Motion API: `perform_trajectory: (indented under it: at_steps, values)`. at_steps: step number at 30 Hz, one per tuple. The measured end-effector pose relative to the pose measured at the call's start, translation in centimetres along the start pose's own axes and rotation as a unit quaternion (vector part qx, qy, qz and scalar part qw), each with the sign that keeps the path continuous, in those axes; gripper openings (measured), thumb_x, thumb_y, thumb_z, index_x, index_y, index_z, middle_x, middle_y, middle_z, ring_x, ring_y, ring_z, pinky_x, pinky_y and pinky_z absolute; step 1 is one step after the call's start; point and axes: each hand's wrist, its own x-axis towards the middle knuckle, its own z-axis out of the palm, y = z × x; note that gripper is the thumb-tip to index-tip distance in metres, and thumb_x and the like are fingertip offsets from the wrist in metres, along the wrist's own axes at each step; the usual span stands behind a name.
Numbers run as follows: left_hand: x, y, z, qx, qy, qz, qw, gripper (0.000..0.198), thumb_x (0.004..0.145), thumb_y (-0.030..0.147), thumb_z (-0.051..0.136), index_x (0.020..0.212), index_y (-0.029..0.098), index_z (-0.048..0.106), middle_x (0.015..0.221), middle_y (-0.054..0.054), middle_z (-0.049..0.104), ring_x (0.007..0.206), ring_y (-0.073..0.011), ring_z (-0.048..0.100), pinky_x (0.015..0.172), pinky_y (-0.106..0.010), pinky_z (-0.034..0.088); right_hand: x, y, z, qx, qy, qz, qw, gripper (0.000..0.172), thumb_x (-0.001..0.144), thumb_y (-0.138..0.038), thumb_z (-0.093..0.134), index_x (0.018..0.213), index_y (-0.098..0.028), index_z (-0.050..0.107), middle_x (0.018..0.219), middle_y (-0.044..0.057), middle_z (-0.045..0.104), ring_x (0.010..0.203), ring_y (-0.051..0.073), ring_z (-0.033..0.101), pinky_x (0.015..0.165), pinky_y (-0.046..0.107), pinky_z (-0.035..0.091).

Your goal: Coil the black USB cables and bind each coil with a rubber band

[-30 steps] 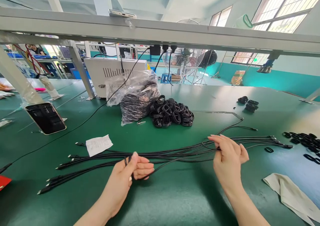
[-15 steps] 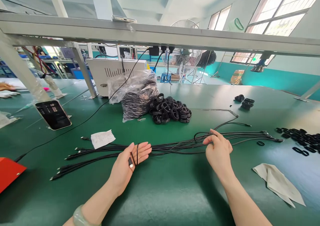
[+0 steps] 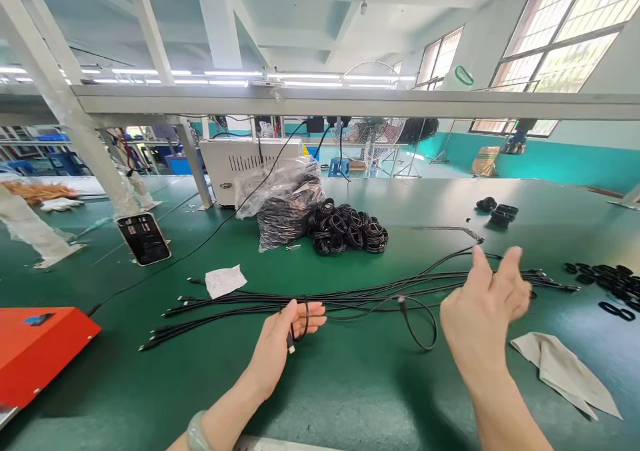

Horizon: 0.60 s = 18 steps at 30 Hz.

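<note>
My left hand (image 3: 293, 334) has a black cable (image 3: 306, 321) looped around its fingers, with the cable's plug (image 3: 291, 344) pinned near the thumb. The cable runs right from that hand and curls in a loop (image 3: 431, 328), whose plug end (image 3: 403, 304) points upward. Just right of this loop, my right hand (image 3: 485, 304) is raised above the table, finger and thumb apart and nothing visible in it. Behind both hands several straight black cables (image 3: 360, 298) lie side by side across the table.
Coiled black cables (image 3: 347, 228) are heaped beside a plastic bag (image 3: 290, 214). A phone (image 3: 144, 239), a white paper slip (image 3: 225, 281) and a red box (image 3: 45, 351) are at left. Black rings (image 3: 607, 279) and a beige cloth (image 3: 565, 371) lie at right.
My right hand has let go of the cable, risen and moved right; the cable's free end now curls left of it. The view has tilted up and turned left.
</note>
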Motion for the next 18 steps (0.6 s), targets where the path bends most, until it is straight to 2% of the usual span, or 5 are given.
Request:
perform_trajectory:
  at_steps: [3, 6, 9, 14, 18]
  values:
    - [-0.6, -0.1, -0.1, 0.054, -0.04, -0.001, 0.998, 0.05, 0.092, 0.051, 0.045, 0.102, 0.012, 0.074, 0.109, -0.014, 0.075, 0.105, -0.0305, 0.065, 0.1, -0.042, 0.042, -1.8, -4.0, -0.8, 0.246, -0.136, -0.072, 0.957, 0.038, 0.096, -0.02, 0.033, 0.126, -0.018, 0.056, 0.139, 0.016, 0.048, 0.13, 0.027, 0.043, 0.106, 0.049, 0.036]
    - [-1.3, -0.1, -0.4, 0.103, -0.084, 0.006, 0.991, 0.049, 0.091, 0.053, 0.043, 0.103, 0.017, 0.075, 0.105, -0.01, 0.076, 0.108, -0.0298, 0.063, 0.101, -0.041, 0.042, -3.3, -7.2, -0.6, 0.359, -0.425, -0.136, 0.82, 0.04, 0.096, -0.031, 0.042, 0.135, -0.026, 0.049, 0.131, 0.008, 0.058, 0.12, 0.021, 0.054, 0.097, 0.039, 0.047]
    - [-1.6, 0.4, -0.7, 0.115, -0.084, 0.012, 0.99, 0.045, 0.09, 0.051, 0.047, 0.107, 0.019, 0.074, 0.109, -0.009, 0.075, 0.113, -0.03, 0.061, 0.103, -0.041, 0.04, -2.5, -8.1, 0.7, 0.324, -0.546, -0.246, 0.732, 0.036, 0.089, -0.024, 0.056, 0.124, -0.027, 0.06, 0.116, 0.004, 0.068, 0.107, 0.022, 0.062, 0.092, 0.037, 0.049]
    - [-0.9, 1.9, -0.9, 0.034, -0.058, 0.005, 0.998, 0.049, 0.094, 0.049, 0.041, 0.116, 0.015, 0.069, 0.122, -0.013, 0.069, 0.119, -0.0303, 0.058, 0.108, -0.045, 0.035, 0.8, -7.8, 2.8, 0.101, -0.418, -0.283, 0.857, 0.025, 0.075, 0.001, 0.053, 0.07, -0.017, 0.069, 0.094, 0.013, 0.072, 0.095, 0.031, 0.065, 0.099, 0.06, 0.037]
    - [-1.2, 2.0, -0.7, 0.07, -0.08, 0.009, 0.994, 0.04, 0.094, 0.042, 0.045, 0.112, 0.017, 0.07, 0.117, -0.011, 0.07, 0.113, -0.0294, 0.059, 0.103, -0.043, 0.04, 0.4, -9.9, 1.3, 0.241, -0.344, -0.302, 0.856, 0.034, 0.088, -0.007, 0.041, 0.103, -0.018, 0.069, 0.139, 0.013, 0.052, 0.131, 0.027, 0.044, 0.109, 0.054, 0.032]
